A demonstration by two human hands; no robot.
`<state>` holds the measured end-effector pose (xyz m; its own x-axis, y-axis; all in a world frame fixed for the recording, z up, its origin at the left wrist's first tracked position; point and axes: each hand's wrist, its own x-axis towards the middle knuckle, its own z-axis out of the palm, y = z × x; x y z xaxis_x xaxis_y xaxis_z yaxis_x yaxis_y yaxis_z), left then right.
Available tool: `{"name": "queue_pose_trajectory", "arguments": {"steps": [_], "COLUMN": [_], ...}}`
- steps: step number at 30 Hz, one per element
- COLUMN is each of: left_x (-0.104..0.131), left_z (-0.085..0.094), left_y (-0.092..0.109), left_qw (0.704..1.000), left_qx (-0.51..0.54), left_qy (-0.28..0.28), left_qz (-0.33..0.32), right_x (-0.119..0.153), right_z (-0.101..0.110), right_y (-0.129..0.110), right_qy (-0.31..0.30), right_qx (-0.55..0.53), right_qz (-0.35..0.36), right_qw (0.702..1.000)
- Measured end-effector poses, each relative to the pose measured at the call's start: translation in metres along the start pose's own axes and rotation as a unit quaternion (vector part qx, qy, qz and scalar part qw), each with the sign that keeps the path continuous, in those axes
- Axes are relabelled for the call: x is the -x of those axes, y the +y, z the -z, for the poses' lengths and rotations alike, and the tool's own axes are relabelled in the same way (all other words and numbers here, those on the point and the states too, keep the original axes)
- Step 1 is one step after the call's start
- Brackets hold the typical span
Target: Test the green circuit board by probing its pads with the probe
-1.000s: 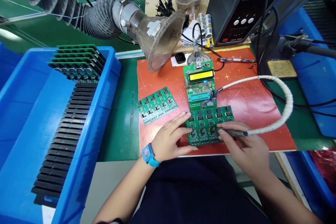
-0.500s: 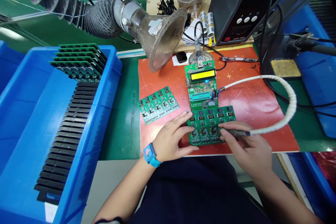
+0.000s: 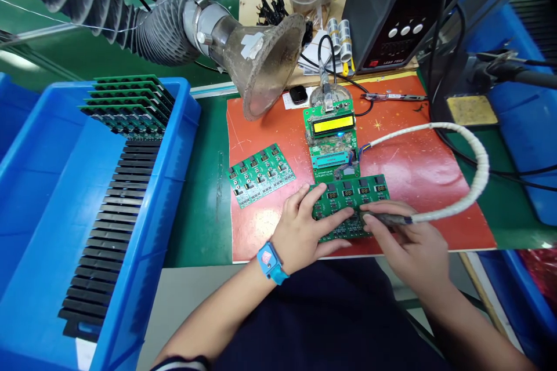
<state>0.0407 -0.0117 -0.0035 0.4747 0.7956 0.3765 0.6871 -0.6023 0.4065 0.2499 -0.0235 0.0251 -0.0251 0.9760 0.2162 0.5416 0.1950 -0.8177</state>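
A green circuit board point(image 3: 335, 204) with a row of small digit displays lies flat at the front of the orange mat. Across its left part my left hand point(image 3: 304, 226) rests with fingers spread, the index finger reaching toward the board's middle. My right hand point(image 3: 404, 235) pinches a dark probe point(image 3: 389, 218) whose white wrapped cable point(image 3: 474, 185) loops round to the programmer board point(image 3: 333, 145). The probe's tip is at the board's middle, mostly hidden by fingers. The programmer has a lit yellow screen and a teal socket. A second circuit board point(image 3: 261, 175) lies to the left.
A blue bin point(image 3: 174, 203) on the left holds upright circuit boards point(image 3: 130, 101) in a black slotted rack point(image 3: 111, 226). The fume extractor's funnel point(image 3: 274, 66) hangs over the mat point(image 3: 418, 156). A soldering station point(image 3: 409, 17) stands at the back right, a pen-like tool point(image 3: 394, 97) before it.
My left hand has slid right over the board, its index finger now close to the probe. My right hand keeps its grip on the probe. The whole view has shifted slightly.
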Motion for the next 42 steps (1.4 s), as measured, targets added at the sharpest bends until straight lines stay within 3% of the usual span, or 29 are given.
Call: {"name": "queue_pose_trajectory", "arguments": {"steps": [10, 19, 42], "left_x": [0.002, 0.009, 0.007], "left_z": [-0.001, 0.011, 0.011], "left_y": [-0.002, -0.011, -0.013], "left_qw": [1.0, 0.994, 0.995], "left_qx": [-0.015, 0.104, 0.102], "left_qy": [0.002, -0.03, -0.005], "left_qz": [-0.003, 0.005, -0.009], "right_x": [0.0, 0.001, 0.002], "right_z": [-0.001, -0.001, -0.003], "right_y": [0.001, 0.001, 0.004], "right_qy": [-0.001, 0.001, -0.007], "right_qx": [0.007, 0.017, -0.023], "right_qz": [0.004, 0.003, -0.003], "right_qw": [1.0, 1.0, 1.0]}}
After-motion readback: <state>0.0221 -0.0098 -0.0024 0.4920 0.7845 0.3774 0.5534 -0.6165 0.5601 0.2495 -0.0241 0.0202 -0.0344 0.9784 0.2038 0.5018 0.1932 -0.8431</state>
